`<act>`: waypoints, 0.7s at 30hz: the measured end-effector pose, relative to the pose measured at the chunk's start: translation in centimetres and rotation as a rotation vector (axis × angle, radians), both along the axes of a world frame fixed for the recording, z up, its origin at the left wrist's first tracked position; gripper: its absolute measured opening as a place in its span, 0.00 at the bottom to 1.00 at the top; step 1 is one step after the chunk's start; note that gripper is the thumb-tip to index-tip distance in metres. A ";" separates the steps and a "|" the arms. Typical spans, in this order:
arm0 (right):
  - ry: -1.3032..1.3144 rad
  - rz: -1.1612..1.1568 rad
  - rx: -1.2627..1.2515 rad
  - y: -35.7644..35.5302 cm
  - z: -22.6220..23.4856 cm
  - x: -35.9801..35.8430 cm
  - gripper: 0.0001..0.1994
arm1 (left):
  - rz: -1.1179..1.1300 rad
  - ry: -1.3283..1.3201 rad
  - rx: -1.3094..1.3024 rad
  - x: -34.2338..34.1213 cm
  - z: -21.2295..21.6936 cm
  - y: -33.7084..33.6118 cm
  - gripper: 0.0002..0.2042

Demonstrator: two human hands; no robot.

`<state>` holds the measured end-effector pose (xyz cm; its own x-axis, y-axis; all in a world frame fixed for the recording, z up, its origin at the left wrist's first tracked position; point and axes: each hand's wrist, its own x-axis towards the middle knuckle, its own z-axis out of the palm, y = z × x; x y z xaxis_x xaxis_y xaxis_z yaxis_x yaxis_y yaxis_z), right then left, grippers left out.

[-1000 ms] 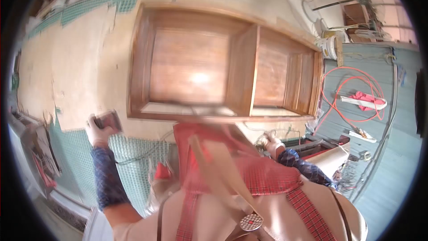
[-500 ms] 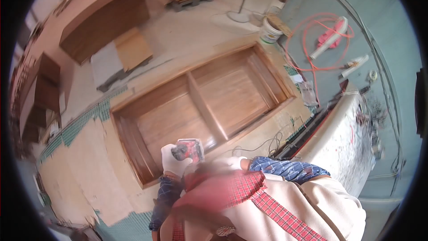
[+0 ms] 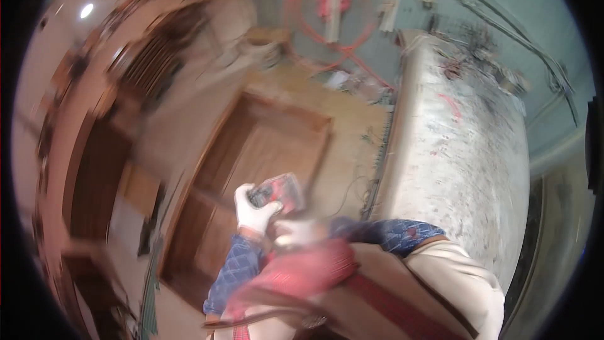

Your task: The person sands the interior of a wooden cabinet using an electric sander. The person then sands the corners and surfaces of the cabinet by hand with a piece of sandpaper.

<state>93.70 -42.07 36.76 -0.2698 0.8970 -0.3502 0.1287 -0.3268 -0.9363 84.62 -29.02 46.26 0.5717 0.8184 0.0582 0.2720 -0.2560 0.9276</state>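
Head view: left hand [image 3: 253, 209] fingers clamp the red tool [image 3: 279, 191]; right hand [image 3: 294, 232] blurred, grip unclear.

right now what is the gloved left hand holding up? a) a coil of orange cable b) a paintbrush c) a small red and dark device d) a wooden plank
c: the white-gloved left hand grips a small red and dark device above the wooden frame.

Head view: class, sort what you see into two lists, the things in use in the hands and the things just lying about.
In use:
- left hand in a white glove, gripping a red and black power tool
- right hand, blurred, close beside the tool

Lying about:
- wooden cabinet frame on the floor
- red hose coil
- white paint-spattered bench
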 end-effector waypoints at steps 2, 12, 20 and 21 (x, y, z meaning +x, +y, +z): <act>-0.208 -0.048 -0.191 -1.0 10.9 2.7 0.43 | -0.101 -0.006 -0.245 2.3 0.3 0.1 0.37; 0.065 -0.334 0.072 -2.3 7.3 9.2 0.24 | -0.310 0.020 -0.209 11.8 2.0 -2.9 0.35; 0.569 -0.701 0.030 -4.4 11.6 10.5 0.14 | -0.329 -0.045 -0.385 7.3 3.0 -0.3 0.46; 0.619 -0.806 -0.004 -4.4 12.4 10.5 0.13 | -0.278 -0.055 -0.438 5.6 0.7 0.6 0.44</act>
<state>104.23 -46.51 49.13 0.2800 0.8910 -0.3575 -0.6384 -0.1053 -0.7625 90.19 -28.41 46.92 0.7763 0.5909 -0.2193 0.1964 0.1037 0.9750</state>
